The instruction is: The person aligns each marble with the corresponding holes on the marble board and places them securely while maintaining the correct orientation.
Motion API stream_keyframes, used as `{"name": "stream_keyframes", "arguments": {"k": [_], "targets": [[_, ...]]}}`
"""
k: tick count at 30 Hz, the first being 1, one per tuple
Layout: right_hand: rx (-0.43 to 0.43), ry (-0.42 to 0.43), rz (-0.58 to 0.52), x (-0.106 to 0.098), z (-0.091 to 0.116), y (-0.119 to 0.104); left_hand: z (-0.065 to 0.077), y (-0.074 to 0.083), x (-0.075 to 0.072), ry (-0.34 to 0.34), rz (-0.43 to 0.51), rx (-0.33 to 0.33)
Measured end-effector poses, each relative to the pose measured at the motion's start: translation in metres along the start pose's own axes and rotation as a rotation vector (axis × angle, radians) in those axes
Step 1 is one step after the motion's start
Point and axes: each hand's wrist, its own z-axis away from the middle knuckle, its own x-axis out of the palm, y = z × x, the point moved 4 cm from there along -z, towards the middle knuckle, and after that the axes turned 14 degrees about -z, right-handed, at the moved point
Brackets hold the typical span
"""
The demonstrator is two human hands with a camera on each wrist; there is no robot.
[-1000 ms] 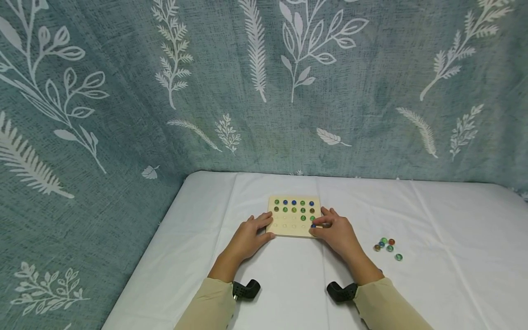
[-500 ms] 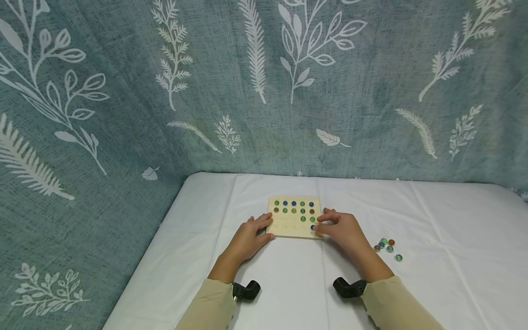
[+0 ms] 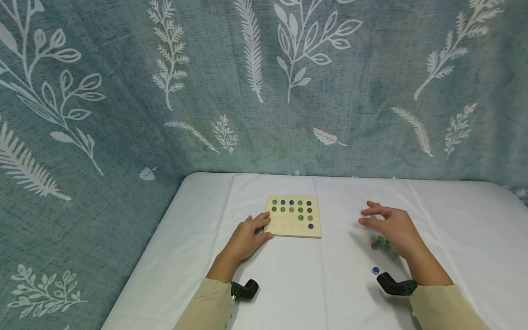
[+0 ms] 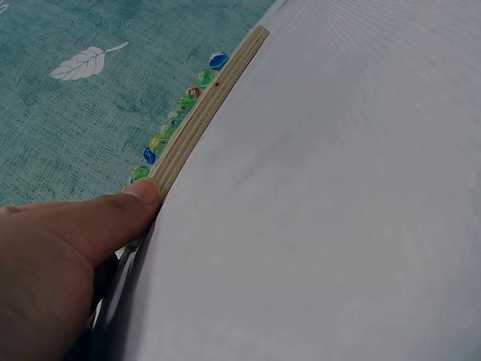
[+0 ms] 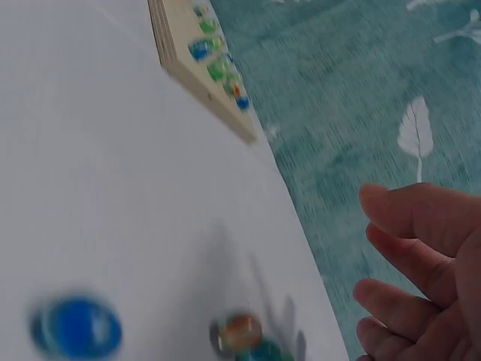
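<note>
A pale wooden board (image 3: 288,233) with rows of shallow holes lies on the white cloth. Glass marbles fill its two far rows; two green marbles sit at the right of the third row, and a blue marble (image 3: 310,226) occupies the near right hole. My left hand (image 3: 246,236) rests at the board's left side, fingertips on the edge and thumb (image 4: 146,189) against the near corner. Well right of the board, my right hand (image 3: 395,228) is raised with fingers loosely bent and nothing between them. Below it are loose marbles (image 3: 380,240), partly hidden by the hand.
A single blue marble (image 3: 376,270) lies nearer me, beside the black wrist camera (image 3: 396,284) on my right arm. Another black camera (image 3: 245,289) sits on the left wrist. Behind the table hangs a teal leaf-print curtain (image 3: 264,137).
My right hand has let go of the blue marble in the near right hole and moved right, over the loose marbles. The left hand stays on the board.
</note>
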Motion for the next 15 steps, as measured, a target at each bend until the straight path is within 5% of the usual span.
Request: {"name": "stream_keyframes", "arguments": {"k": [5, 15], "targets": [[0.012, -0.012, 0.0, -0.021, 0.005, 0.018, 0.0, -0.001, 0.0, -0.005, 0.01, -0.021], [-0.074, -0.182, -0.034, -0.031, 0.009, 0.043, 0.001, 0.002, 0.001, -0.009, 0.033, -0.034]]}}
